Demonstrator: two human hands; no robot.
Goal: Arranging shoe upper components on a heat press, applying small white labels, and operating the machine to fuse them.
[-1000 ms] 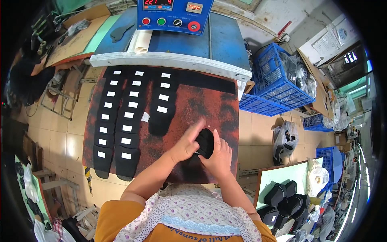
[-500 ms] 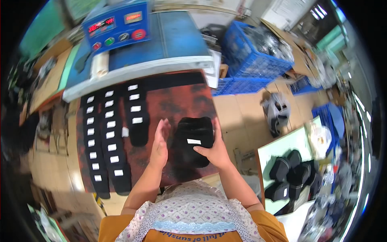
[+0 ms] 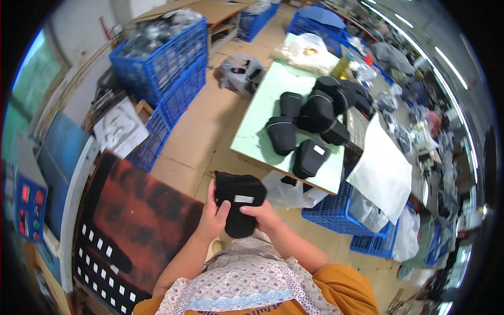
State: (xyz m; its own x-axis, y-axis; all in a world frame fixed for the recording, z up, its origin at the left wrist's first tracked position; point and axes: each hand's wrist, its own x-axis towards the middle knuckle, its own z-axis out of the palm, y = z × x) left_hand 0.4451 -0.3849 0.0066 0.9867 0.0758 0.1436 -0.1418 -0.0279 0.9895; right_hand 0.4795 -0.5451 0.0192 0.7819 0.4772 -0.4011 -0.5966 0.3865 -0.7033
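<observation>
Both hands hold a stack of black fabric pieces [image 3: 239, 184], rounded at the lower end, with a small white label on the top one. My left hand [image 3: 214, 218] grips its left edge, thumb lying on the front. Along the lower right side, my right hand [image 3: 264, 215] clasps it, thumb near the label. The stack is in front of my body, between the dark red worktable [image 3: 142, 205] and a pale green table [image 3: 252, 126]. Similar black fabric stacks [image 3: 315, 113] lie there in a loose heap; a nearer one [image 3: 311, 157] shows a white label.
Overlapping black pieces with white labels [image 3: 107, 273] lie in rows on the red worktable. Beside it stands a blue machine [image 3: 63, 152] with a control box [image 3: 30, 207]. Blue crates [image 3: 168, 63] flank the tiled floor, where a grey plastic bag [image 3: 240, 73] sits. A white sheet [image 3: 383, 170] overhangs another crate.
My view and body have turned right, away from the machine toward the green table. The black stack has been lifted off the red worktable, and my left hand has closed on it.
</observation>
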